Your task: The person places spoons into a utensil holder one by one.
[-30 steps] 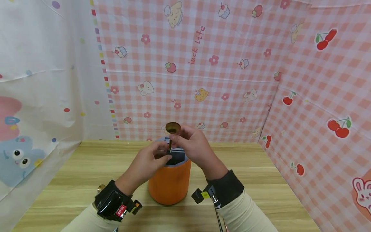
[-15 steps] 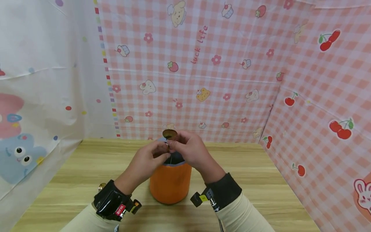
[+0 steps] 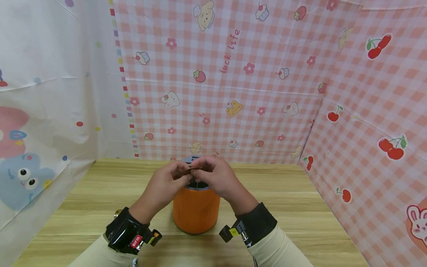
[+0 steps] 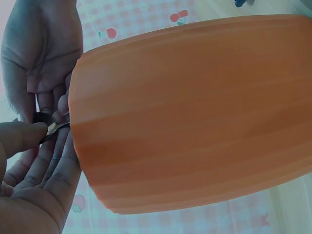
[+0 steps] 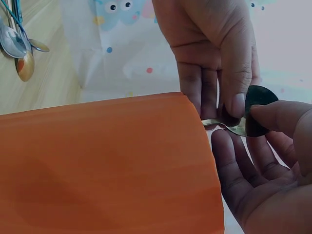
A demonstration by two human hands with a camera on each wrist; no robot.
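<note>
A spoon with a gold-coloured neck [image 5: 237,127] sits between both hands at the mouth of a tall orange container [image 3: 196,211]. Its bowl shows in the right wrist view, dark on the face toward that camera; the handle runs into the container and is mostly hidden. My left hand [image 3: 165,185] pinches the spoon, its thumb by the neck. From the other side, my right hand [image 3: 222,180] holds the bowl, thumb pressed on it. The container stands upright on the wooden table [image 3: 273,207], with a grey-blue rim and a dark opening.
Several spoons, one silver [image 5: 12,43] and one golden-brown [image 5: 25,67], lie on the table in the right wrist view. A gold round piece [image 3: 117,213] peeks out by my left wrist. Patterned cloth walls [image 3: 186,115] stand behind and on both sides.
The spoon has come down toward the container; its bowl stood above my fingers before and is now mostly hidden between them. My right hand has lowered, and the left has stayed nearly in place.
</note>
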